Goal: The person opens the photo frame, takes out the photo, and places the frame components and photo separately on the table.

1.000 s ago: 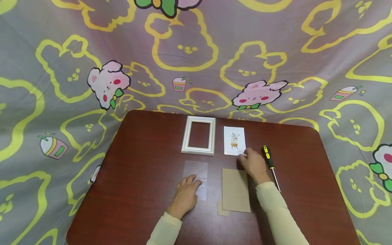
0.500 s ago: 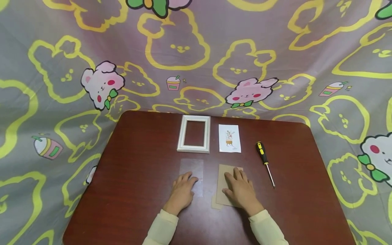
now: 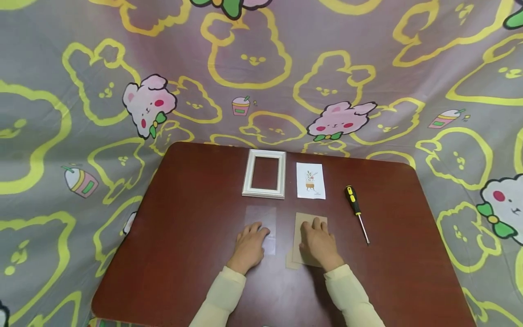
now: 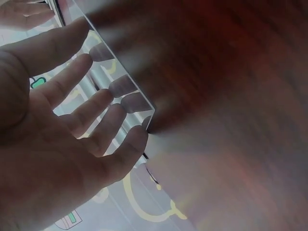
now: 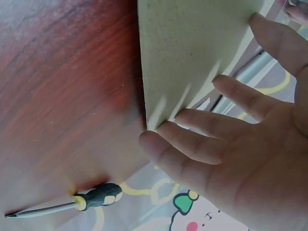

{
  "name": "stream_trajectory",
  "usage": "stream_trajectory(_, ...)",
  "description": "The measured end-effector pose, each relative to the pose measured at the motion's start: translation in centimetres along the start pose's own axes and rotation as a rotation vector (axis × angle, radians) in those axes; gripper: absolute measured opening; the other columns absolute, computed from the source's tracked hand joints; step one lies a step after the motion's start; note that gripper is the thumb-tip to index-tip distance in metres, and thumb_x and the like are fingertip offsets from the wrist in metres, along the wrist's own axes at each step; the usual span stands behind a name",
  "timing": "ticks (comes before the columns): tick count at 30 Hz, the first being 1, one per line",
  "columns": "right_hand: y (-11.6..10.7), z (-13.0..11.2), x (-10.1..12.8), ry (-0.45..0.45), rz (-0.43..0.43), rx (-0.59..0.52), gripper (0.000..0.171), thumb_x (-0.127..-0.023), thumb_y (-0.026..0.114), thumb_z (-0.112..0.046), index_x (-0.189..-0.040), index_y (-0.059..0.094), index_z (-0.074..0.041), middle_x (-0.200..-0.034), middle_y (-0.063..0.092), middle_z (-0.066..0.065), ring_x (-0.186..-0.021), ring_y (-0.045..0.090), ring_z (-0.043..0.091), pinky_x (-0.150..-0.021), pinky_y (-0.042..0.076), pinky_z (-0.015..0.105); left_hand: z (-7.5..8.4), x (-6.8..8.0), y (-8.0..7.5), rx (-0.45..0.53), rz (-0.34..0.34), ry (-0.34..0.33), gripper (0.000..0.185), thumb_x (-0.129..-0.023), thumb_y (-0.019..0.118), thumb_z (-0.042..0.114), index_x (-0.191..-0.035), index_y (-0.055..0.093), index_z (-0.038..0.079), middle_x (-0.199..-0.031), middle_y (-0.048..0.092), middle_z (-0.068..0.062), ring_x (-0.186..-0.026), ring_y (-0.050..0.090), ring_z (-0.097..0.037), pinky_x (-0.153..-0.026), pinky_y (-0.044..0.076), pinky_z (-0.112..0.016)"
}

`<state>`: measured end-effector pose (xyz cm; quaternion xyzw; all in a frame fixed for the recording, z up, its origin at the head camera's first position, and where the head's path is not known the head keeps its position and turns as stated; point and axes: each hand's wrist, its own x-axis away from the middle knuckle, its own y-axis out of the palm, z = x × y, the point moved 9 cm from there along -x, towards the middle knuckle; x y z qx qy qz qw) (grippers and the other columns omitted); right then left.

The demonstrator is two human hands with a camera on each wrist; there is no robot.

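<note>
Left hand (image 3: 248,245) lay flat, fingers straight, on the clear sheet (image 3: 261,227) below the white frame (image 3: 264,180). Right hand (image 3: 318,241), grip likewise apart, pressed the brown backing board (image 3: 304,236) right of that sheet, apparently flat.

Bare counter (image 3: 192,190) lies open left of the white frame (image 3: 264,180). Ahead of the hands, the frame, picture card (image 3: 311,180) and screwdriver (image 3: 356,212) stand close together, with narrow gaps between.
</note>
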<state>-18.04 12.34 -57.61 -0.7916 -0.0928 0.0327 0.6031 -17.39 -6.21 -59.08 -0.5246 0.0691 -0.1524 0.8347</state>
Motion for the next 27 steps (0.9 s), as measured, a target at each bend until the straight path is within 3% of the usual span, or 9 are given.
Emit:
stream_trajectory(8,0.4,1.1,-1.3,0.039,-0.069,-0.014,0.05,-0.08,0.086,-0.021,-0.119,0.059,-0.006,-0.112,0.049,0.022,-0.115,0.048,0.048,-0.071,0.05,0.064,-0.2,-1.1,0.6,-0.014,-0.018,-0.002,0.046,-0.083,0.074,0.006,-0.128,0.066,0.013,-0.144,0.05,-0.014,-0.13,0.045,-0.038,-0.094,0.042,-0.055)
stream_trajectory(18,0.8,0.8,-2.0,0.012,-0.018,-0.037,0.052,-0.077,0.088,-0.022,-0.119,0.062,-0.007,-0.112,0.052,0.019,-0.113,0.049,0.045,-0.072,0.048,0.063,-1.5,-1.1,0.2,0.022,-0.014,0.037,0.051,-0.083,0.078,0.01,-0.132,0.064,0.01,-0.143,0.051,-0.016,-0.13,0.045,-0.039,-0.096,0.04,-0.055)
stream_trajectory(21,0.8,1.1,-1.9,0.011,-0.031,-0.06,0.055,-0.077,0.087,-0.023,-0.123,0.063,-0.005,-0.126,0.053,0.027,-0.121,0.047,0.051,-0.081,0.045,0.07,-1.8,-1.0,0.0,0.053,-0.015,0.061,0.052,-0.082,0.078,0.013,-0.132,0.064,0.009,-0.139,0.054,-0.015,-0.127,0.048,-0.038,-0.094,0.039,-0.054)
stream_trajectory(23,0.5,1.5,-2.1,0.02,-0.037,-0.083,0.061,-0.079,0.087,-0.024,-0.129,0.061,-0.003,-0.139,0.047,0.034,-0.129,0.041,0.055,-0.088,0.041,0.074,-2.1,-1.4,-0.6,0.089,0.0,0.068,0.051,-0.085,0.077,0.018,-0.133,0.064,0.009,-0.136,0.057,-0.013,-0.125,0.049,-0.037,-0.092,0.039,-0.052)
stream_trajectory(27,-1.0,2.9,-3.7,0.044,-0.002,-0.116,0.074,-0.084,0.082,-0.029,-0.145,0.051,-0.004,-0.157,0.024,0.035,-0.142,0.023,0.055,-0.099,0.03,0.076,-2.7,-3.6,-3.2,0.133,0.084,0.074,0.049,-0.091,0.074,0.026,-0.136,0.062,0.008,-0.132,0.059,-0.012,-0.123,0.049,-0.036,-0.093,0.038,-0.052)
